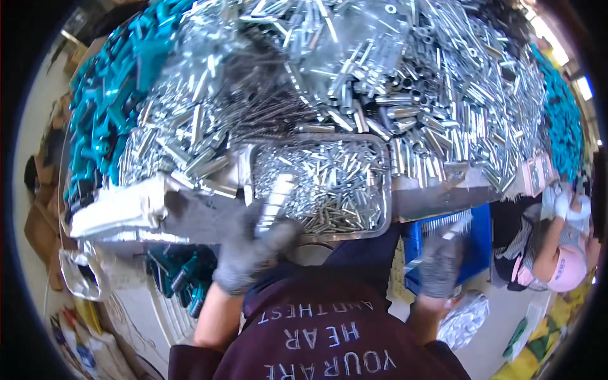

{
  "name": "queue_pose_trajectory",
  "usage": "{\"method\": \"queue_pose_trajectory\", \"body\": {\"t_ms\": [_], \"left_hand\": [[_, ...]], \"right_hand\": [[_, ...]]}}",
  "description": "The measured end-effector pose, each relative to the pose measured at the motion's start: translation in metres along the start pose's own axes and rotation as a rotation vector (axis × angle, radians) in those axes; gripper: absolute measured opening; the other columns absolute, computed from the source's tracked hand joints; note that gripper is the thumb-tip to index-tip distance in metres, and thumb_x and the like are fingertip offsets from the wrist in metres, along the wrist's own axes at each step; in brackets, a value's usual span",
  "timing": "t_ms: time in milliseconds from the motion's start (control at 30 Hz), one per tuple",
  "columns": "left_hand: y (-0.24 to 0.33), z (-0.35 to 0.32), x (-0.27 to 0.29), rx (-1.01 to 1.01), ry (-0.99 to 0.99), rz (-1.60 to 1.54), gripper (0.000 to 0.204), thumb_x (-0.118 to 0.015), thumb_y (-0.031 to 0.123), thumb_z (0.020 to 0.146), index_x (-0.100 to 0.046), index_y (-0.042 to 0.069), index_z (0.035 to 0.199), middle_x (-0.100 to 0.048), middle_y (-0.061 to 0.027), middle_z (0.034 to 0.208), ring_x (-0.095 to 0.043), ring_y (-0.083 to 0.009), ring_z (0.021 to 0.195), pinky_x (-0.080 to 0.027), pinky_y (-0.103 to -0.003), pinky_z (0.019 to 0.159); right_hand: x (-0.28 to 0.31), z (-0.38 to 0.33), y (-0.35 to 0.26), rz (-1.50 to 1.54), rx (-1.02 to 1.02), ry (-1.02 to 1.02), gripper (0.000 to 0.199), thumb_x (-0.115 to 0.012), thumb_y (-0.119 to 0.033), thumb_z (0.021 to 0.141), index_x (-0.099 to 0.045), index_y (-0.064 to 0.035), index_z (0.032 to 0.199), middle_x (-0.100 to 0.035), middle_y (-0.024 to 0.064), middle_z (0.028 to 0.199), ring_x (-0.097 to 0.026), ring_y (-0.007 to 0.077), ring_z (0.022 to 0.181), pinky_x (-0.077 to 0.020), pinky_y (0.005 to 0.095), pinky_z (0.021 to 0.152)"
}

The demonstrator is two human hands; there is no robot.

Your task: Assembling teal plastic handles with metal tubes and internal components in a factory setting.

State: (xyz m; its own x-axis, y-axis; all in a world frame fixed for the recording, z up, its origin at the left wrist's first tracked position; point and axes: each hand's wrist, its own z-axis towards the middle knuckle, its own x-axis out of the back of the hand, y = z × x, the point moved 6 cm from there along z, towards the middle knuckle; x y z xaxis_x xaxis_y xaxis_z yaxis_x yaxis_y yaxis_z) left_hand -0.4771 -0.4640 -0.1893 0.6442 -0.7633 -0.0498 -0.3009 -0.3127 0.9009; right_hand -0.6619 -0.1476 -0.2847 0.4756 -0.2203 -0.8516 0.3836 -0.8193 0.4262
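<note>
My left hand (254, 253), in a grey glove, is closed around a small stack of silver metal tubes (276, 201). It is at the lower left edge of a clear rectangular tray (384, 190) filled with small silver pins and darker short pins. My right hand (441, 263), also gloved, is low over a blue crate (476, 250) on the right. A bright metal piece shows at its fingertips, but blur hides whether the fingers grip it. Shiny rods lie in a row along the crate's far part.
Beyond the tray spreads a large heap of silver tubes (465, 126) with dark thin springs or screws (269, 107). Teal plastic handles (111, 117) are piled at left, more at far right. A person in a pink cap (567, 269) works at right. Teal tools (183, 278) lie below the table.
</note>
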Motion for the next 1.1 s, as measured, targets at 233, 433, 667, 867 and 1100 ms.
{"method": "queue_pose_trajectory", "body": {"t_ms": [233,433,667,867,1100], "left_hand": [[-0.021,0.0,-0.003,-0.197,-0.076,-0.03,0.032,-0.074,0.022,0.081,-0.062,-0.001,0.1,-0.064,-0.0043,0.081,-0.056,-0.0079,0.074,-0.047,-0.026,0.064],[-0.008,-0.01,0.022,-0.282,-0.015,0.149,0.037,-0.073,0.025,0.081,-0.064,-0.003,0.103,-0.068,-0.0082,0.085,-0.059,-0.0106,0.077,-0.049,-0.029,0.07],[-0.009,-0.004,0.03,-0.291,-0.062,0.285,0.037,-0.071,0.027,0.081,-0.064,-0.003,0.102,-0.067,-0.0095,0.083,-0.06,-0.0121,0.074,-0.049,-0.03,0.067],[-0.011,-0.012,0.052,-0.171,-0.046,0.207,0.027,-0.063,0.022,0.085,-0.065,-0.002,0.1,-0.066,-0.0132,0.078,-0.061,-0.0188,0.07,-0.048,-0.033,0.064],[0.008,-0.012,0.031,-0.386,0.001,0.476,0.026,-0.067,0.021,0.079,-0.065,-0.001,0.093,-0.063,-0.0189,0.074,-0.064,-0.0274,0.066,-0.05,-0.035,0.064]], "right_hand": [[0.011,0.039,0.219,-2.141,-0.16,-0.517,0.039,-0.066,-0.042,0.086,-0.062,-0.0047,0.097,-0.065,0.0039,0.084,-0.062,0.0118,0.076,-0.0488,0.0229,0.062],[0.022,0.041,0.233,-1.822,-0.487,-0.181,0.04,-0.057,-0.038,0.093,-0.056,0.0002,0.105,-0.064,0.0102,0.084,-0.065,0.0145,0.067,-0.0546,0.0249,0.055],[0.0,0.042,0.234,-1.917,-0.34,-0.311,0.038,-0.057,-0.038,0.093,-0.057,-0.0013,0.102,-0.063,0.0079,0.083,-0.062,0.0108,0.064,-0.0507,0.0225,0.054],[-0.06,0.073,0.173,-2.02,0.468,-0.345,0.035,-0.051,-0.041,0.096,-0.058,-0.0066,0.101,-0.061,0.0039,0.071,-0.056,0.0093,0.058,-0.0442,0.0222,0.049],[-0.02,0.056,0.227,-1.889,-0.074,-0.362,0.028,-0.056,-0.033,0.095,-0.056,-0.0051,0.097,-0.065,0.008,0.084,-0.059,0.009,0.062,-0.0485,0.022,0.05]]}}
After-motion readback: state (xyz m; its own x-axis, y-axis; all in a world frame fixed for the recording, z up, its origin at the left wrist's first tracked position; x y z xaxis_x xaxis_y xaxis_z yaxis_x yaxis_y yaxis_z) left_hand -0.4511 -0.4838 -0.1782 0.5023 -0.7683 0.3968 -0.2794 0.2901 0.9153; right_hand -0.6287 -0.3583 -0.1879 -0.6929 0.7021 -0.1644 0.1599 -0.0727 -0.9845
